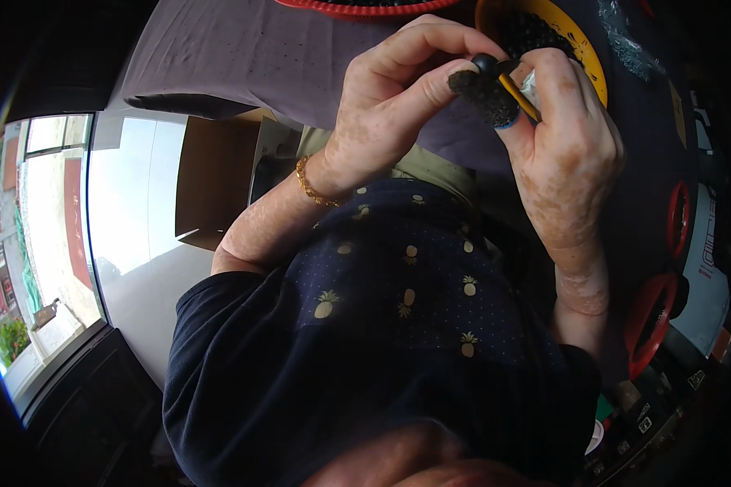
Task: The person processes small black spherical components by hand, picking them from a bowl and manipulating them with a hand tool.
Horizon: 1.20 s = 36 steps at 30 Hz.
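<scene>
Left grip: the left hand was closed, thumb and forefinger pinching a small black knob on the end of a thin yellow rod.
Right grip: the right hand was closed round the same piece, its fingertips, one under a blue cap, holding a dark rough pad against the rod.
Place of the piece: between both hands, at twelve o'clock from the chest, held above the bench and not resting on it.
Nearby: a yellow bowl of black bits sat at one o'clock from the hands, just behind the right knuckles; a red tray lay at eleven o'clock, at the far edge.
Farther out: a gold bracelet circled the left wrist; red rings lay at four o'clock.
Doing it well: I judge the right hand should hold steady while the left makes small, even turns, keeping the rod straight.
</scene>
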Each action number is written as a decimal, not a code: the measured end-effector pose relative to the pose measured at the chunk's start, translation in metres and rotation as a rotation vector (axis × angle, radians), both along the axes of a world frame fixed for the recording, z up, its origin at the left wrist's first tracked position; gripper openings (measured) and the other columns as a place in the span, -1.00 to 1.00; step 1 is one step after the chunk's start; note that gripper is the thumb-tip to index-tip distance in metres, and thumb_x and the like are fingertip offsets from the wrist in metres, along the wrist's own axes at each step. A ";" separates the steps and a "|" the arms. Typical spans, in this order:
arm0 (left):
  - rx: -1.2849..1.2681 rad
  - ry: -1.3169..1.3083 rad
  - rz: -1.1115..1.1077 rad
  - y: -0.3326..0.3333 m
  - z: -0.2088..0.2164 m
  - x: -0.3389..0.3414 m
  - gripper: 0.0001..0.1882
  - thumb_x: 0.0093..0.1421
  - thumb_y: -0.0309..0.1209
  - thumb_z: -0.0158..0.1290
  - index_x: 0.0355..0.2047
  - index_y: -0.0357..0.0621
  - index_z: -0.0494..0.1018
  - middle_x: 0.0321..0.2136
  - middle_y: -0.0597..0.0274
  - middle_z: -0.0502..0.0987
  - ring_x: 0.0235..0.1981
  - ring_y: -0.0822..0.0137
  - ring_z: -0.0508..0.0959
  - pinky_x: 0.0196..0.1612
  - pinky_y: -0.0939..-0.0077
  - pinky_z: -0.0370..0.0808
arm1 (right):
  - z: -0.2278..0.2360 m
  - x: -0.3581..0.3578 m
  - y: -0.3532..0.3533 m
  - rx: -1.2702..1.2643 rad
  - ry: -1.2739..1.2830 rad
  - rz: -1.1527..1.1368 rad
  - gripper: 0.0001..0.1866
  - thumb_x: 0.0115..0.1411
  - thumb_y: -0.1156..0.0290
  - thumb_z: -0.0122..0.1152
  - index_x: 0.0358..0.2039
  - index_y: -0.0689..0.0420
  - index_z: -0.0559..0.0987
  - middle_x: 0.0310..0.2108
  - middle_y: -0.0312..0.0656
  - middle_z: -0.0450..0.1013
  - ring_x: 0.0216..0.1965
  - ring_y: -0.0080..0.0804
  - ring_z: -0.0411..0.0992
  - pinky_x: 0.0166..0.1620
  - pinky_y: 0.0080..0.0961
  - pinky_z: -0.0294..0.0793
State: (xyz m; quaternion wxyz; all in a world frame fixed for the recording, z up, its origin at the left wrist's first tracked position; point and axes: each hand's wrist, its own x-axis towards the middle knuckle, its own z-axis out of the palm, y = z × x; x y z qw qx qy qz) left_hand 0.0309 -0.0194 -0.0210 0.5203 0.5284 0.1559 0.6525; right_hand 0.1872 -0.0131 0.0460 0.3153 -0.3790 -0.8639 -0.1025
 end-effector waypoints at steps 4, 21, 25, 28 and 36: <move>-0.010 0.001 0.009 -0.001 0.001 0.001 -0.63 0.18 -0.37 0.03 -0.05 -0.34 0.33 -0.19 0.20 0.44 -0.15 0.44 0.43 -0.03 0.55 0.38 | -0.002 0.000 0.001 -0.014 0.019 0.000 -0.66 0.04 0.12 0.19 -0.39 0.14 0.41 -0.55 -0.27 0.39 -0.52 -0.25 0.44 -0.48 -0.40 0.42; -0.026 0.045 0.009 -0.001 0.008 -0.001 -0.76 0.22 -0.42 -0.03 -0.15 -0.30 0.40 -0.25 0.26 0.48 -0.20 0.51 0.45 -0.09 0.65 0.41 | 0.001 0.000 0.004 0.022 -0.019 0.050 -0.71 0.01 0.20 0.25 -0.47 0.14 0.41 -0.59 -0.29 0.38 -0.57 -0.32 0.43 -0.53 -0.46 0.41; -0.031 0.006 -0.013 -0.001 0.006 -0.001 -0.77 0.22 -0.42 -0.03 -0.15 -0.29 0.41 -0.24 0.25 0.48 -0.20 0.51 0.46 -0.10 0.65 0.42 | 0.000 -0.001 0.007 0.026 -0.020 0.070 -0.71 0.01 0.21 0.25 -0.49 0.15 0.41 -0.61 -0.30 0.38 -0.58 -0.36 0.43 -0.54 -0.48 0.41; -0.023 0.041 -0.004 0.000 0.007 -0.002 -0.77 0.22 -0.43 -0.03 -0.16 -0.30 0.40 -0.24 0.25 0.48 -0.19 0.49 0.46 -0.10 0.64 0.42 | -0.001 0.001 0.008 -0.004 0.023 0.073 -0.71 0.01 0.23 0.25 -0.50 0.16 0.40 -0.61 -0.29 0.38 -0.59 -0.36 0.42 -0.54 -0.47 0.40; 0.798 0.426 0.218 0.036 0.006 -0.022 -0.80 0.20 -0.55 -0.05 -0.18 -0.38 0.41 -0.22 0.18 0.38 -0.21 0.43 0.42 -0.12 0.63 0.36 | -0.002 -0.002 0.006 0.042 0.036 0.108 -0.75 0.06 0.27 0.22 -0.43 0.18 0.43 -0.61 -0.28 0.36 -0.57 -0.39 0.43 -0.53 -0.50 0.42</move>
